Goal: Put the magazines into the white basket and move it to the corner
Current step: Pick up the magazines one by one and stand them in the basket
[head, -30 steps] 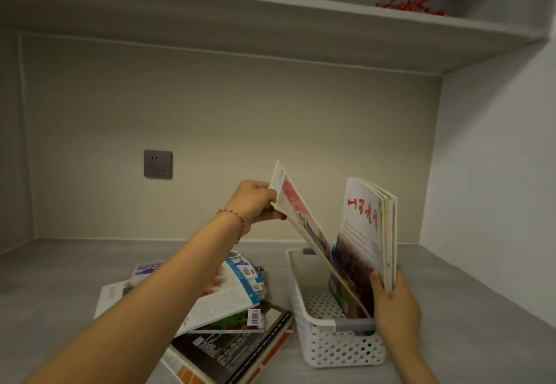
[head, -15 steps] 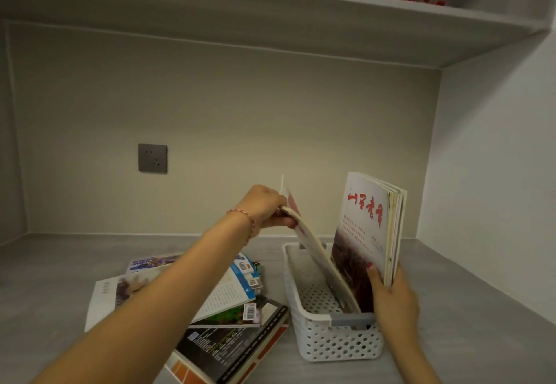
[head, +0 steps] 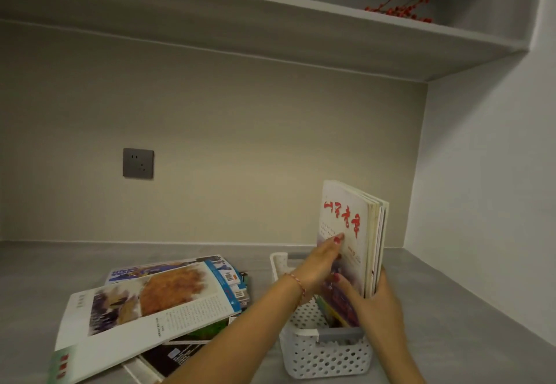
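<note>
Head view: left hand (head: 320, 266) flat against upright magazines (head: 350, 233) in white basket (head: 325, 353); right hand (head: 376, 302) grips their edge. Remaining pile (head: 156, 302) lies on desk (head: 466, 308), left, nearer left hand.

Setting: a home study nook, built-in desk alcove in grey and beige
Surface: grey tabletop (head: 90, 260) running wall to wall into a right-hand corner
Overhead: fitted shelf (head: 270, 22) holding a sprig of red berries (head: 400, 7)
Wall: dark wall socket (head: 138, 163) set in the beige back panel
Clutter: loose magazines (head: 156, 302) beside a white basket (head: 325, 353) of upright issues
</note>
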